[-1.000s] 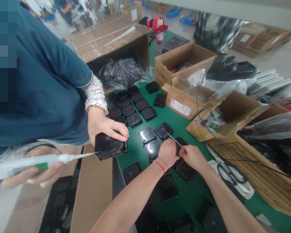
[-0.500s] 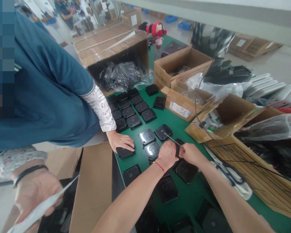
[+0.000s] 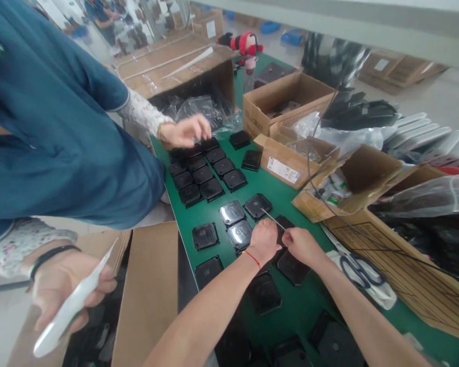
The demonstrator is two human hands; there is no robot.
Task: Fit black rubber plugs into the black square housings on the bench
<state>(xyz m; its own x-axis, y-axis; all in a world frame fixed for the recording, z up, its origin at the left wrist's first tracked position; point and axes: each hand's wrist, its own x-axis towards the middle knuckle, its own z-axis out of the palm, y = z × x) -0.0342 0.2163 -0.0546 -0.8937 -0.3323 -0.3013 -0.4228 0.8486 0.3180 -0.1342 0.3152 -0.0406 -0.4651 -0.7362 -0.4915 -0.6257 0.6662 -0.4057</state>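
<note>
My left hand (image 3: 265, 239) is closed in a fist over a black square part (image 3: 281, 224) on the green table (image 3: 290, 199), next to two silver-faced parts (image 3: 237, 224). My right hand (image 3: 304, 245) is closed in a pinch on a thin white stick (image 3: 272, 218) that points up and left from between my two hands. What my left fist holds is hidden. More black square parts (image 3: 263, 293) lie below my hands.
A co-worker in a blue top stands at left, one hand (image 3: 185, 131) reaching over a grid of black parts (image 3: 204, 173), the other holding a white tube (image 3: 71, 308). Open cardboard boxes (image 3: 286, 94) stand at the back and right. Blue scissors (image 3: 361, 272) lie at right.
The co-worker set a black part down on the table left of the silver parts, then moved that hand up to the far end of the grid. My hands have barely moved.
</note>
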